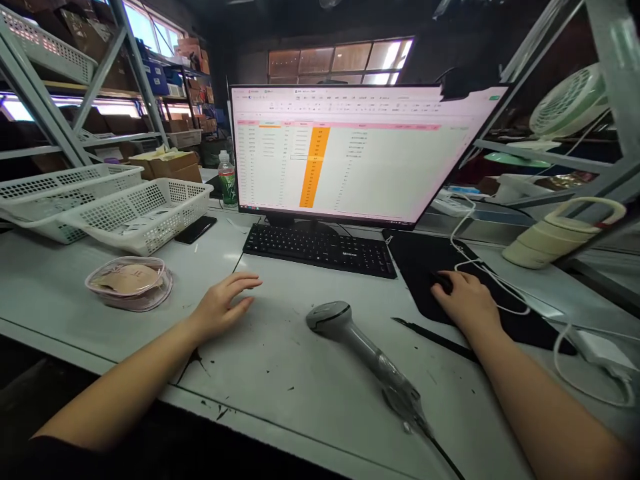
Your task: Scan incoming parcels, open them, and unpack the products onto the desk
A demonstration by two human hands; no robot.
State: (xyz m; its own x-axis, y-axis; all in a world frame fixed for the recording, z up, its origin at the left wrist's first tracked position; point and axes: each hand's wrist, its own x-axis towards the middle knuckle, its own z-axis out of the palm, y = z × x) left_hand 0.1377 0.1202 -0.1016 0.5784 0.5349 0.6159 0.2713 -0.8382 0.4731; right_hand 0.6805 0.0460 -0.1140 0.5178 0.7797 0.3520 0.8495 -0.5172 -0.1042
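My left hand (224,305) rests on the white table with its fingers apart, holding nothing, in front of a black keyboard (320,250). On a black mouse pad (417,273), my right hand (467,299) is curved over a dark computer mouse (443,283), mostly hidden under the fingers. Between my hands lies a grey barcode scanner (360,347), its cable running off towards me. A dark utility knife (435,339) lies just left of my right wrist. Behind the keyboard, a monitor (380,167) displays a spreadsheet with an orange column.
White plastic baskets (150,213) stand at the left, with a phone (196,229) and a lidded clear container (129,283) nearby. A green-labelled bottle (227,180) is beside the monitor. At the right are a cream tumbler (550,237), a white charger (607,350) and loose cables.
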